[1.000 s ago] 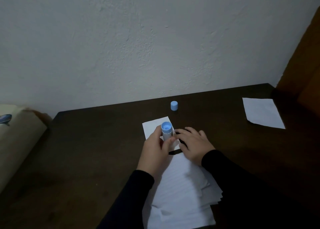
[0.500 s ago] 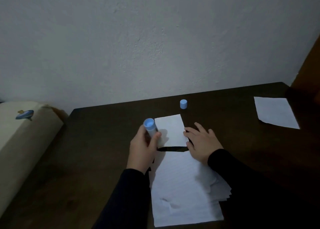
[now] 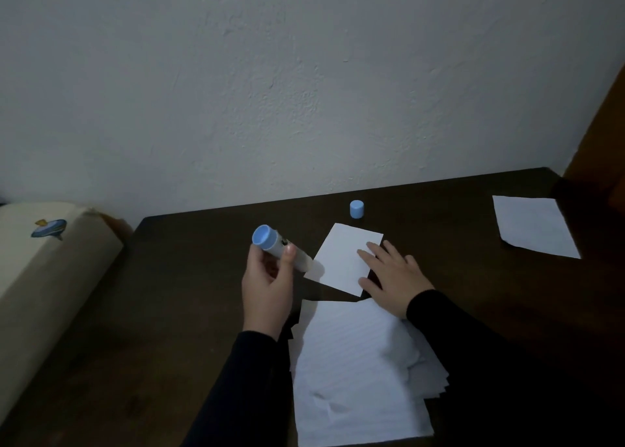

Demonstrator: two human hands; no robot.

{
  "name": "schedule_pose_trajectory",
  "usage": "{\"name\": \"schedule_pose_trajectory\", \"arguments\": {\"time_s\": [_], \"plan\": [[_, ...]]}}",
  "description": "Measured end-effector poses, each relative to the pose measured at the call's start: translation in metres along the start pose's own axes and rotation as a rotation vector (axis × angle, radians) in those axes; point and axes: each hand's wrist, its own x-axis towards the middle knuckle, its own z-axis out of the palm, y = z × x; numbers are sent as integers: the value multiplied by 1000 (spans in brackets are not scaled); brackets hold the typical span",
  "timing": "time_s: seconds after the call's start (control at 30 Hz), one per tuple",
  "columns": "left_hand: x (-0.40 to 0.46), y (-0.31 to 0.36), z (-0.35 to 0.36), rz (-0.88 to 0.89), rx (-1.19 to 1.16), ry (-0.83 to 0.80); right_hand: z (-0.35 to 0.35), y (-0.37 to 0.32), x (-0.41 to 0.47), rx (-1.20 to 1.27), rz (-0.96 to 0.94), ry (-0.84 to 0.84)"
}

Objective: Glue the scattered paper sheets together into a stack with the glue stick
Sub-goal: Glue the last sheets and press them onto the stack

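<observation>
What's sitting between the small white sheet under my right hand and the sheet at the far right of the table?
Nothing: only bare dark table shows there in the head view.

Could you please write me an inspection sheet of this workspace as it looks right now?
Surface: dark wooden table set against a pale wall.
Job's things: glue stick, uncapped, tilted; small white sheet lying flat; pile of lined sheets at the near edge, unevenly stacked; loose sheet far right, apart from the rest.
Clutter: blue cap standing behind the small sheet.
Grippers: left hand holds the glue stick; right hand rests flat with fingers on the small sheet.
Cables: nothing seen.
Surroundings: cream cushion left of the table; brown wooden panel at right.
</observation>
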Motion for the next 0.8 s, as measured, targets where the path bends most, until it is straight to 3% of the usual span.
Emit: {"name": "schedule_pose_trajectory", "arguments": {"time_s": [0.33,0.5,0.67,0.8], "plan": [[1,-4,2,-29,20,-23,8,-54,-15,-106,192,-29],[1,-6,5,-25,37,-28,-4,-61,-22,5,105,-36],[0,-10,10,-31,24,-51,-21,-43,-20,338,12,-4],[-4,-10,22,-46,47,-94,-22,-6,-12,120,-32,90]]}}
